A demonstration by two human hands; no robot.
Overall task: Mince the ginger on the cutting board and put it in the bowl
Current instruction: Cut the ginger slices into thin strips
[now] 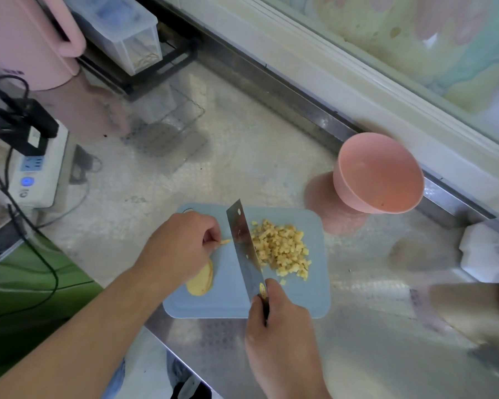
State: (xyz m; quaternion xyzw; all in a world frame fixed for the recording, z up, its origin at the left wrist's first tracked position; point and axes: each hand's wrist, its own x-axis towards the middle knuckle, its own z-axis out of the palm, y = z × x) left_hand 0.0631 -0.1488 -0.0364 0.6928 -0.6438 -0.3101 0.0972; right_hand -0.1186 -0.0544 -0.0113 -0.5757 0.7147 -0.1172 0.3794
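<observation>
1. Head view: right hand (277, 326) has its grip closed round the handle of the cleaver (244, 249); blade runs up the middle of the board (294, 303), edge down on or just above it, I cannot tell which.
2. Left hand (182, 246) pinches a thin ginger strip (225, 241) in a narrow grip; fingertips sit just beside the blade's left face. Main risk: a cut to those fingertips if the blade drifts left or the strip gets too short to hold safely.
3. Diced ginger pile (283, 251) lies right of the blade, touching it near the middle. A few bits stray toward the board's near right part. Risk: a sideways sweep of the blade scatters pieces onto the worktop (242, 156).
4. Ginger slices (202, 279) lie stacked at the board's left edge, partly under the left wrist, not yet cut. Risk: the wrist nudges them off the edge.
5. Board overhangs the worktop's near edge at its left corner, as far as I can judge. Hard chopping could shift or tip it.
6. Bowl (379, 174) sits beyond the board's far right corner, near but apart, tilted toward the camera, with only a speck or two inside. Risk at transfer: the tilt and the gap let ginger spill between board and bowl.
7. Dice look coarse for a mince; stopping now would probably leave the task short.
</observation>
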